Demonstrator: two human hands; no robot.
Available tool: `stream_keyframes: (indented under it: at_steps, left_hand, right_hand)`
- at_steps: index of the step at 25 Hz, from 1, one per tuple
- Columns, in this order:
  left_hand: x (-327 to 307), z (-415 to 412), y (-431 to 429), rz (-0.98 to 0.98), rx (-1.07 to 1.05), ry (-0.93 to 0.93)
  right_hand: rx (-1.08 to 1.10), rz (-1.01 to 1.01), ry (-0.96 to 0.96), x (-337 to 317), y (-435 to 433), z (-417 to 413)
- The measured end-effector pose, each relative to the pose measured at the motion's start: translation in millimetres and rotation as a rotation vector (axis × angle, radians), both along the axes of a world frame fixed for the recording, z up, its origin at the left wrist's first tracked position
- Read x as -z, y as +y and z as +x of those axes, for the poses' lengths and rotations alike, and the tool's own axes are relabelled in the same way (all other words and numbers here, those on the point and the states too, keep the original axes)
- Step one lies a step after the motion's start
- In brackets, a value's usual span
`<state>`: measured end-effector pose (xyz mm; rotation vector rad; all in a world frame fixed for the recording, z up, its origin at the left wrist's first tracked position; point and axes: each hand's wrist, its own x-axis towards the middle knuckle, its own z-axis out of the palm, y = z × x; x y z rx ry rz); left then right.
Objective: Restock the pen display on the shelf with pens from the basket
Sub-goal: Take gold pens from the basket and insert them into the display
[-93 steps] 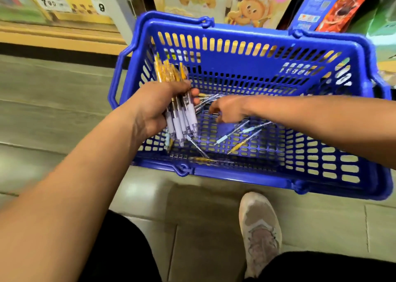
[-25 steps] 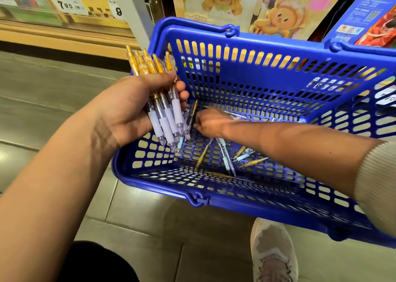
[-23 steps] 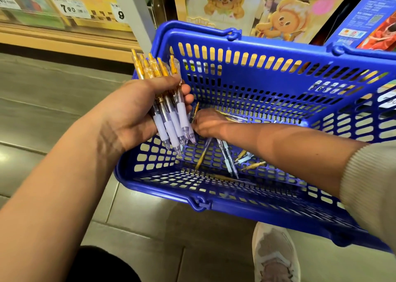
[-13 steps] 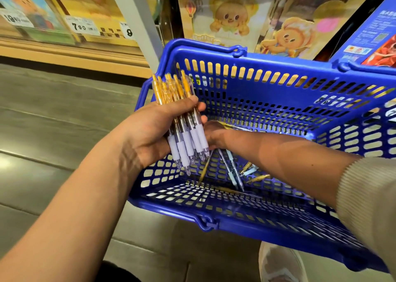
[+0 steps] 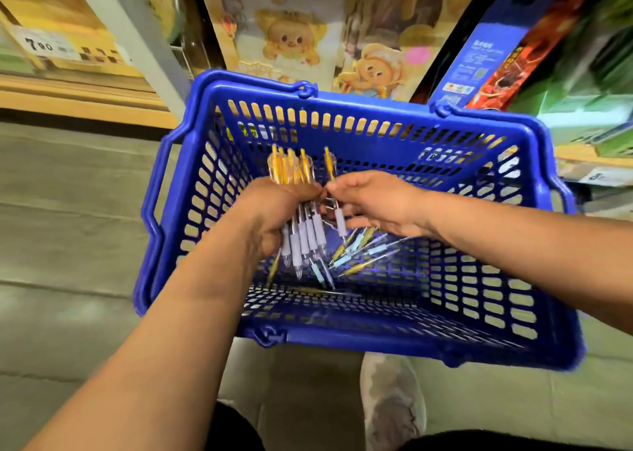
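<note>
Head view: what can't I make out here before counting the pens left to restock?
Pen display: outside the head view, cut off by the frame.
Bundle of pens: count unclear; the left hand wraps the overlapping barrels.
Loose pens in the basket: partly under both hands, too small to count.
Single pen: middle hidden by the right hand pinching it.

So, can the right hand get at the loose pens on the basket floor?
Probably yes: the right hand hovers just above the loose pens, with nothing covering them, though it is pinching one pen.
</note>
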<state>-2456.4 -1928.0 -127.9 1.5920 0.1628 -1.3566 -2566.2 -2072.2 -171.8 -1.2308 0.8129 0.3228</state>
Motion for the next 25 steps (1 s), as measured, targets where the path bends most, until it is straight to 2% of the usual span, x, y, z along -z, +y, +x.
stream_keyframes:
  at_steps: [2, 5, 11, 14, 19, 25]
  left_hand:
    - [-17.6, -28.3, -4.5, -0.043, -0.066, 0.013]
    - [-62.8, -74.3, 10.3, -0.125, -0.171, 0.137]
    - [-205.1, -121.5, 72.7, -0.143, -0.204, 0.341]
    - [-299.0, -124.2, 95.3, -0.143, -0.127, 0.315]
    - [-470.7, -136.6, 135.4, -0.176, -0.051, 0.203]
    - [-630.3, -166.9, 186.0, -0.218, 0.098, 0.096]
  right_hand:
    - [0.017, -0.031, 0.020, -31.7, 1.5, -23.0]
    - [0.030, 0.059, 0.091, -92.3, 21.3, -59.1]
    - [0.113, 0.048, 0.084, -261.4, 80.1, -112.9]
    - [0.126, 0.022, 0.065, -352.5, 112.7, -123.5]
    - [0.272, -0.031, 0.009, -515.6, 160.9, -146.0]
    - [0.362, -0.040, -0.027, -676.9, 211.4, -191.1]
